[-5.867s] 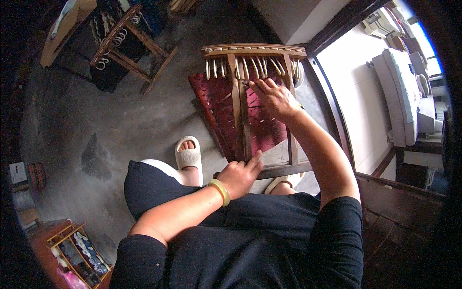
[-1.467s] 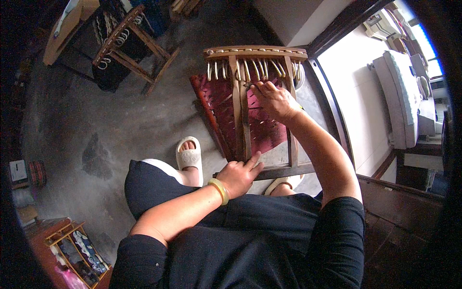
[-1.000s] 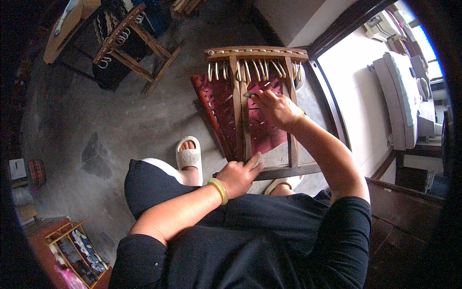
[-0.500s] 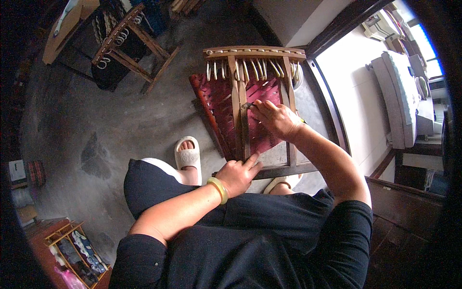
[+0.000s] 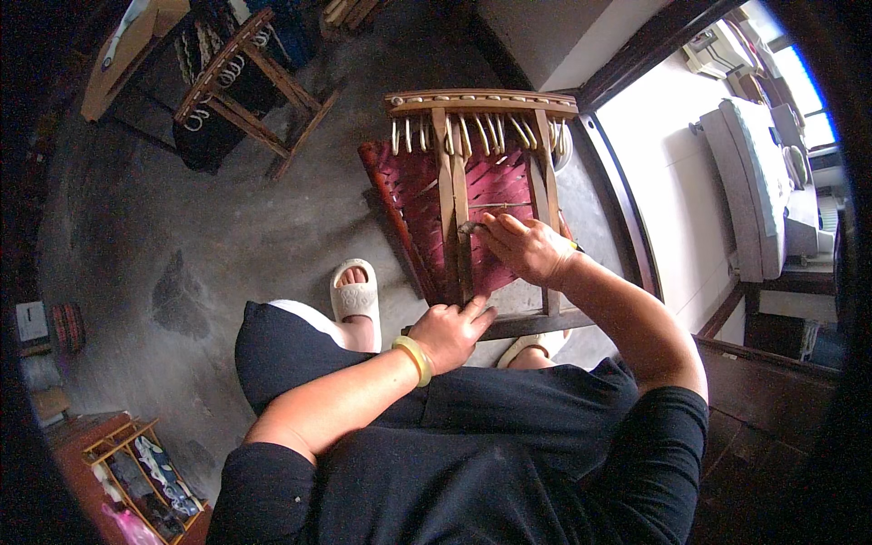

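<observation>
A wooden frame with long slats stands in front of me. Its far crossbar carries a row of pale curved pegs. My left hand holds the near end of the frame, its front fingers stretched over the wood where the slats meet the bottom rail. Over the middle slats, my right hand is closed round a small tool. The tool's dark tip touches a slat, and a yellow-and-black end shows by the wrist. The rest of the tool is hidden in the palm.
Behind the frame lies a dark red slatted piece with a red edge. A second wooden frame with white rings stands far left. A doorway with a dark sill is at the right. My slippered foot rests on the concrete floor.
My right hand has slid the tool down the slat toward me. A thin crosswise line on the red piece now shows above it. My left hand stays in place.
</observation>
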`<state>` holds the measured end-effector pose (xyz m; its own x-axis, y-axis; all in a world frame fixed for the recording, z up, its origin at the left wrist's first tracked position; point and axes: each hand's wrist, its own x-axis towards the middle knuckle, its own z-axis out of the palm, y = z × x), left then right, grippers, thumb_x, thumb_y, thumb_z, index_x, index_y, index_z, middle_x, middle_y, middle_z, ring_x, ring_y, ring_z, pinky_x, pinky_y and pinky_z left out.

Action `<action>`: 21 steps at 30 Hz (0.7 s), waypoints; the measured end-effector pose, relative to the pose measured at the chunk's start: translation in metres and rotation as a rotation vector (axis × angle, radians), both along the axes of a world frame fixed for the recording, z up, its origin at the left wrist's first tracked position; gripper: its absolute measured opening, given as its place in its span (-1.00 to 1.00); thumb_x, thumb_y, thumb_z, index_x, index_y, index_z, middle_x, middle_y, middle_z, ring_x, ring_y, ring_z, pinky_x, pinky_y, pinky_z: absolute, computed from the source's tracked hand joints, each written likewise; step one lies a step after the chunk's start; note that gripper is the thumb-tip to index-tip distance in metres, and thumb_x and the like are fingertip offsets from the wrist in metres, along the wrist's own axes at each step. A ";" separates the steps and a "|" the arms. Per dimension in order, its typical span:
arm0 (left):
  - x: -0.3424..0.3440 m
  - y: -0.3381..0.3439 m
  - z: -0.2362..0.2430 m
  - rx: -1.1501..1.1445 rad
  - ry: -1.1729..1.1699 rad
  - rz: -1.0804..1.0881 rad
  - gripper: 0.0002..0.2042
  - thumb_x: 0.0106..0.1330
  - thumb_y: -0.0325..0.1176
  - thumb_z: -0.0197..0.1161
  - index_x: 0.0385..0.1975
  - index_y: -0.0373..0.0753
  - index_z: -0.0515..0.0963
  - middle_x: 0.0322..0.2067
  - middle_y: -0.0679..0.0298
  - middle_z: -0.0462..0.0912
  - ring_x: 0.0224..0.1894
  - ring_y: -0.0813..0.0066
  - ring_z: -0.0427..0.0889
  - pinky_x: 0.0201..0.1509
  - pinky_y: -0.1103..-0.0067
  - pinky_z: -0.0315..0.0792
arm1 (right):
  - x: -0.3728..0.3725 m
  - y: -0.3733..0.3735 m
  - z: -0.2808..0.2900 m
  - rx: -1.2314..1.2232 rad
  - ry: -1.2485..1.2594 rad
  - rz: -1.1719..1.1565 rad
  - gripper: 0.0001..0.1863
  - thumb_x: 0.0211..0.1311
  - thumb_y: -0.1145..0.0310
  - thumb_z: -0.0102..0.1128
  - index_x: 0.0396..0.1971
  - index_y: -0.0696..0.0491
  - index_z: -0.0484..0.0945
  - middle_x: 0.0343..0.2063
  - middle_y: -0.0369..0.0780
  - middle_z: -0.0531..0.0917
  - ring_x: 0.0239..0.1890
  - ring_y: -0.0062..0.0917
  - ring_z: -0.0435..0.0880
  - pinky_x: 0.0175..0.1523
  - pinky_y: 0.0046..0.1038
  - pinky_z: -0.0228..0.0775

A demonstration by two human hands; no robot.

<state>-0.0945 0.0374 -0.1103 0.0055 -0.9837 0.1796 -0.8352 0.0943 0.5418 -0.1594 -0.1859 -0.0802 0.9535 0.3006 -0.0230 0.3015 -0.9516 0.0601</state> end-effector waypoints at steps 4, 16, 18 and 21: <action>-0.001 0.001 -0.004 0.011 -0.013 0.006 -0.54 -0.12 -0.43 0.20 -0.08 -0.20 0.48 -0.02 0.03 0.46 -0.53 0.21 0.60 -0.42 0.42 0.53 | 0.010 -0.006 -0.001 0.108 -0.174 0.072 -0.43 -0.03 0.32 0.08 0.07 0.19 0.38 0.00 -0.09 0.47 0.00 -0.37 0.46 -0.16 -0.44 0.53; -0.001 0.002 -0.007 0.053 -0.052 -0.007 -0.42 -0.16 -0.40 0.24 0.02 -0.13 0.39 0.16 -0.01 0.31 -0.52 0.19 0.59 -0.39 0.41 0.52 | 0.060 -0.039 -0.021 0.032 -0.094 -0.218 -0.41 -0.02 0.40 0.01 0.10 0.22 0.31 0.01 -0.04 0.42 -0.05 -0.31 0.47 -0.24 -0.37 0.50; -0.001 0.002 -0.006 0.058 -0.046 -0.012 -0.42 -0.16 -0.40 0.24 0.02 -0.13 0.38 0.16 -0.01 0.32 -0.52 0.19 0.60 -0.39 0.41 0.52 | 0.059 -0.040 -0.022 0.024 -0.069 -0.225 -0.42 -0.01 0.40 0.00 0.11 0.22 0.30 0.00 -0.04 0.42 -0.05 -0.31 0.47 -0.24 -0.37 0.50; 0.000 0.003 -0.004 0.061 -0.043 -0.020 -0.43 -0.16 -0.39 0.24 0.02 -0.14 0.39 0.16 -0.02 0.32 -0.51 0.18 0.60 -0.40 0.41 0.52 | 0.059 -0.037 -0.018 0.014 -0.020 -0.229 -0.40 0.02 0.32 0.03 0.13 0.21 0.27 -0.07 -0.06 0.41 -0.07 -0.28 0.45 -0.27 -0.33 0.50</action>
